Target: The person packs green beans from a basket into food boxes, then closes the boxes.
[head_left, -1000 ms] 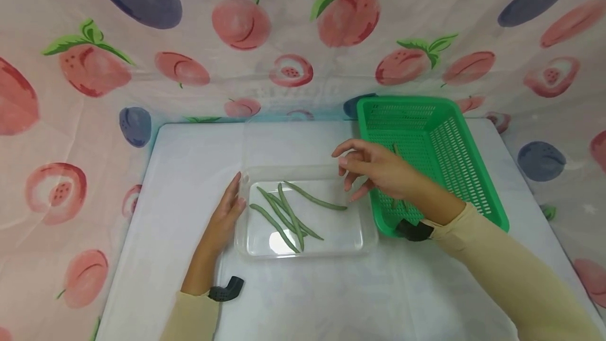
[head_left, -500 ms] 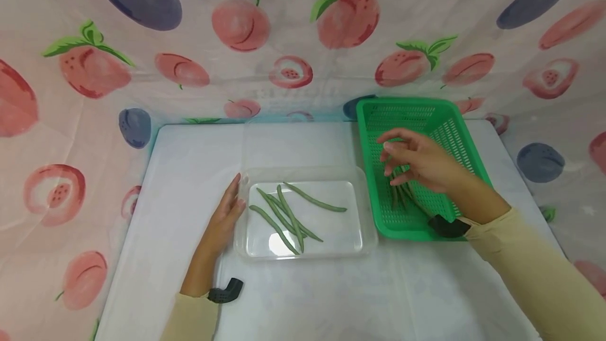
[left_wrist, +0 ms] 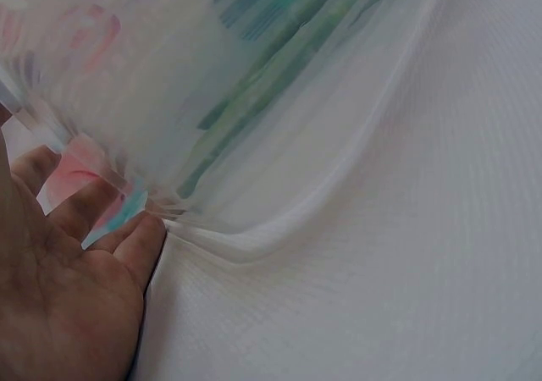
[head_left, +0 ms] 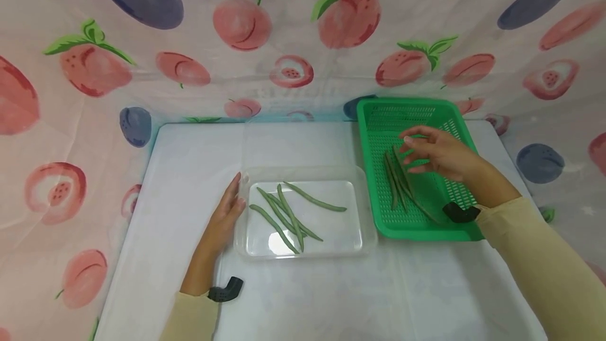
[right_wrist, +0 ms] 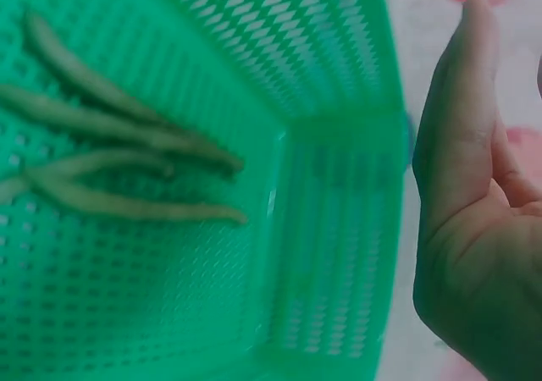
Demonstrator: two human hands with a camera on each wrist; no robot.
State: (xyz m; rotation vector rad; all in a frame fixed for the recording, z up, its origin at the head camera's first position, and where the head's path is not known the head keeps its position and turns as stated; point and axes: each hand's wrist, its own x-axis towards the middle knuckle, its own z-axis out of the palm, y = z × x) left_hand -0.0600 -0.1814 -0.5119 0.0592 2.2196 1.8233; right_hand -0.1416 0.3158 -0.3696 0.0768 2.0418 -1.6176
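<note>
Resting against the left side of a clear, shallow, rectangular plastic container (head_left: pixel 336 230), the left hand (head_left: pixel 224 220) is touching it with relaxed, ungripping fingers. Inside, several slender green bean pods (head_left: pixel 295 221) are lying, some crossing. Farther right, the right hand (head_left: pixel 440 157) is hovering, loosely bent and holding nothing, over a green perforated plastic basket (head_left: pixel 426 234), where darker pods (head_left: pixel 404 178) are lying together. The step is seemingly involving a transfer between vessels, direction unclear; any next pick would be requiring a lowered thumb-and-fingertip pinch. Behind, a peach-printed cloth (head_left: pixel 303 25) is hanging.
</note>
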